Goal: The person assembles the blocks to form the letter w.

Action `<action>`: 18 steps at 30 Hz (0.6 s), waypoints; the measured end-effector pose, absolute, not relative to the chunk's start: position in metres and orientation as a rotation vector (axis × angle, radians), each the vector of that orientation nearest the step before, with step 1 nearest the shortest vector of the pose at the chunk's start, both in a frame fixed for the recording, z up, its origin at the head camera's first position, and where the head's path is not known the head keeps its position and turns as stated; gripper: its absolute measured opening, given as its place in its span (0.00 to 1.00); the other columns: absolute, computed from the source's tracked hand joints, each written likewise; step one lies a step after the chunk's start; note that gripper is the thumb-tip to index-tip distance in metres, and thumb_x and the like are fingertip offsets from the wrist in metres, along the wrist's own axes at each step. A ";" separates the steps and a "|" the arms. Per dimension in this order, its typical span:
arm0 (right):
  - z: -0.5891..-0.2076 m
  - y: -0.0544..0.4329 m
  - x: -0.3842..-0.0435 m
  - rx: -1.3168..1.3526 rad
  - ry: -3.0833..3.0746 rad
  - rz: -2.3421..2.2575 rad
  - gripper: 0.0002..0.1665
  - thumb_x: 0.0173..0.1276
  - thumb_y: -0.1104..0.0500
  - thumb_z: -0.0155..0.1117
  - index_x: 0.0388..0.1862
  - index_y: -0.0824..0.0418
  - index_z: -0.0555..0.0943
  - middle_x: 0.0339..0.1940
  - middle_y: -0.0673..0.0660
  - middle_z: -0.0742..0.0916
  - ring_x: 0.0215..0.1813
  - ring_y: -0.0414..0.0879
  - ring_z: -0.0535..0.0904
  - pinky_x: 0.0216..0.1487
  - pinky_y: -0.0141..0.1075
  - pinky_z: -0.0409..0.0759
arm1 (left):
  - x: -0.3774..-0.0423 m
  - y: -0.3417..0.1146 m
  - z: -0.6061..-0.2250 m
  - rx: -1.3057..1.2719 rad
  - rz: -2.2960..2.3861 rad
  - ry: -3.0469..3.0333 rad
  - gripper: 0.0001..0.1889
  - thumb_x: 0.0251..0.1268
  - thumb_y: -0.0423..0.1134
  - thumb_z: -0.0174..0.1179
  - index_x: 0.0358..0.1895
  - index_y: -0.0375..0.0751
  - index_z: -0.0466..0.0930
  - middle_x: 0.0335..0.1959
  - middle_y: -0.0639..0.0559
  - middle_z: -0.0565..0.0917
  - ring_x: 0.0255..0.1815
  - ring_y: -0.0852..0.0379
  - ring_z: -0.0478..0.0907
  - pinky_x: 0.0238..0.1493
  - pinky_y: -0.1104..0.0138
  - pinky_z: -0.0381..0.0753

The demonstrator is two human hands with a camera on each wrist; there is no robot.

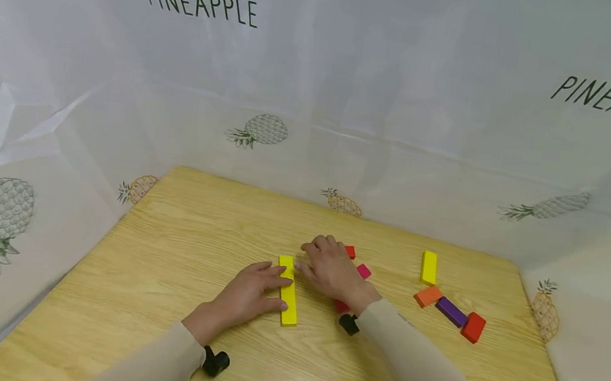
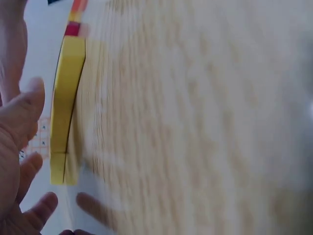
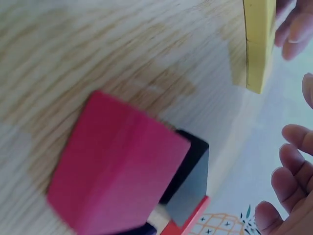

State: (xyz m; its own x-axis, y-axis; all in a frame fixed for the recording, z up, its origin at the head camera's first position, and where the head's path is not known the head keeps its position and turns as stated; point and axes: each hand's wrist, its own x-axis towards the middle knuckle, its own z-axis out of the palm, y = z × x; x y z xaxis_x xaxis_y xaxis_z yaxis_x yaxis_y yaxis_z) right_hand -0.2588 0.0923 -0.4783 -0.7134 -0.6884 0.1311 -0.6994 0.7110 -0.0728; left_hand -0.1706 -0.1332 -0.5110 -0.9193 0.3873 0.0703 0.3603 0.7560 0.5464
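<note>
Two yellow blocks [image 1: 289, 298] lie end to end in a straight row on the table, a thin seam between them showing in both wrist views. Over this row, my left hand [image 1: 248, 295] spreads its thumb and fingers; whether the fingertips touch the yellow surface I cannot tell. My right hand [image 1: 332, 268] hovers just right of the row's far end, its fingers loosely bent and holding nothing. Beneath the right wrist sits a pink block [image 3: 117, 166], partly hidden in the head view. Close behind it are a dark block [image 3: 188, 171] and a red block [image 1: 350, 251].
To the right lie a single yellow block [image 1: 428, 267], an orange block [image 1: 428, 296], a purple block [image 1: 451, 311] and a red block [image 1: 473, 327]. White sheeting [image 1: 324, 73] with pineapple prints surrounds the wooden table [image 1: 185, 231] at the back and sides.
</note>
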 end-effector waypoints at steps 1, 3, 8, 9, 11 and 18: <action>-0.477 0.093 -0.258 1.144 -2.811 0.179 0.30 0.81 0.40 0.59 0.68 0.60 0.80 0.57 0.57 0.82 0.56 0.53 0.75 0.62 0.50 0.78 | -0.172 -0.135 -0.511 0.628 0.881 2.895 0.26 0.70 0.55 0.70 0.68 0.53 0.84 0.78 0.47 0.74 0.82 0.36 0.63 0.80 0.39 0.62; -0.475 0.095 -0.256 1.140 -2.809 0.182 0.31 0.81 0.39 0.59 0.68 0.60 0.80 0.57 0.57 0.82 0.56 0.54 0.75 0.62 0.49 0.78 | -0.174 -0.137 -0.512 0.637 0.873 2.883 0.27 0.69 0.56 0.70 0.68 0.55 0.84 0.78 0.48 0.74 0.82 0.35 0.62 0.81 0.38 0.59; -0.471 0.105 -0.251 1.124 -2.815 0.200 0.31 0.80 0.40 0.61 0.67 0.61 0.81 0.57 0.58 0.83 0.56 0.55 0.77 0.62 0.50 0.80 | -0.175 -0.139 -0.512 0.688 0.859 2.865 0.26 0.69 0.57 0.70 0.67 0.54 0.86 0.77 0.46 0.75 0.81 0.31 0.62 0.80 0.32 0.55; -0.471 0.107 -0.250 1.119 -2.812 0.200 0.30 0.80 0.40 0.62 0.66 0.61 0.81 0.56 0.58 0.83 0.56 0.55 0.77 0.61 0.50 0.80 | -0.175 -0.138 -0.512 0.691 0.857 2.862 0.26 0.69 0.57 0.70 0.66 0.54 0.86 0.77 0.46 0.75 0.81 0.31 0.62 0.80 0.31 0.54; -0.470 0.113 -0.248 1.107 -2.806 0.198 0.30 0.80 0.40 0.62 0.65 0.61 0.81 0.56 0.58 0.83 0.56 0.55 0.77 0.60 0.51 0.80 | -0.175 -0.137 -0.512 0.688 0.852 2.857 0.26 0.69 0.57 0.70 0.66 0.54 0.86 0.77 0.46 0.74 0.81 0.31 0.62 0.80 0.30 0.53; -0.469 0.136 -0.241 1.038 -2.767 0.235 0.27 0.78 0.43 0.66 0.62 0.62 0.83 0.57 0.59 0.84 0.55 0.56 0.75 0.58 0.52 0.79 | -0.176 -0.134 -0.515 0.679 0.846 2.844 0.25 0.69 0.57 0.69 0.66 0.53 0.86 0.78 0.46 0.74 0.82 0.32 0.62 0.81 0.30 0.51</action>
